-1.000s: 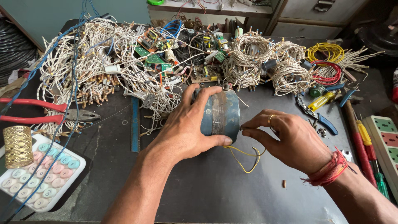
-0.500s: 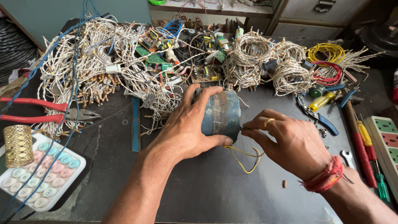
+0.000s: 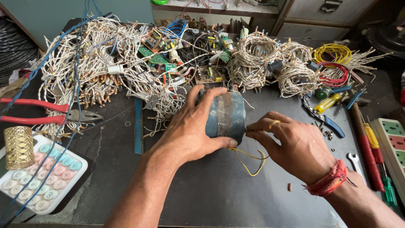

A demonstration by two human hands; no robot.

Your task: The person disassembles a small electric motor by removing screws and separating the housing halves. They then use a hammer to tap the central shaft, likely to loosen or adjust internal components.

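- Gripping, frame centre: left hand (image 3: 190, 135) wraps blue-grey motor (image 3: 225, 115).
- Right hand (image 3: 295, 145) fingertips pinched closed at motor's end; yellow wires (image 3: 249, 162) below.
- Red-handled pliers (image 3: 50, 112), left edge.

One blue-grey motor (image 3: 223, 116) sits mid-bench between two hands, the left hand (image 3: 192, 131) and the right hand (image 3: 295, 145), with two yellow wires (image 3: 249, 162) trailing beneath it. At the left lie one calculator (image 3: 40, 179), one gold mesh cylinder (image 3: 19, 147) and one pair of red-handled pliers (image 3: 50, 114). Far right hold one yellow wire coil (image 3: 333, 52), one red coil (image 3: 335, 76) and one spanner (image 3: 356, 164).
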